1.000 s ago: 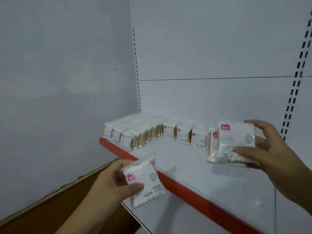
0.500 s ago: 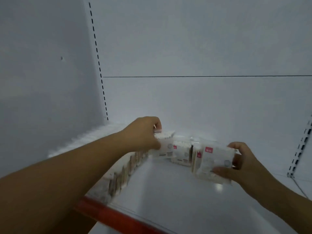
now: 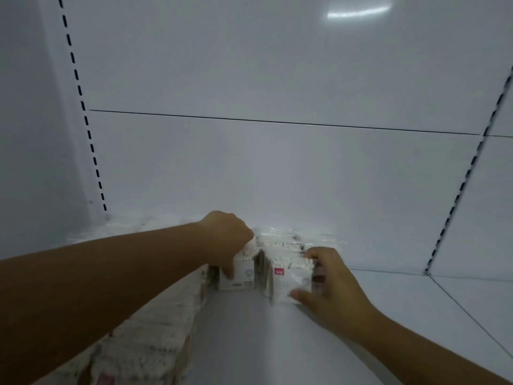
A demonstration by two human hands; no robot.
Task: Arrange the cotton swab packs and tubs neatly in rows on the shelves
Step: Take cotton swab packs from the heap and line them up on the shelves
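**Head view.** The left hand (image 3: 227, 240) reaches to the back of the white metal shelf (image 3: 305, 343) and grips a small clear-wrapped cotton swab pack with a pale ring mark (image 3: 244, 277). Its fingers are curled over the top edge and its thumb lies on the front face. This pack stands upright on the shelf, at the inner corner. There the side row of cotton swab packs (image 3: 155, 329) along the left edge meets the back row of cotton swab packs (image 3: 286, 241) against the white back panel (image 3: 277, 176). The right hand (image 3: 330, 282) is clamped on a second clear-wrapped cotton swab pack with a red label (image 3: 287, 283), fingers over the top and thumb at the lower front corner. That pack stands upright just beside the first, to its right, in front of the back row. A black-slotted left upright (image 3: 83, 112) and a black-slotted right upright (image 3: 458, 190) flank the panel.
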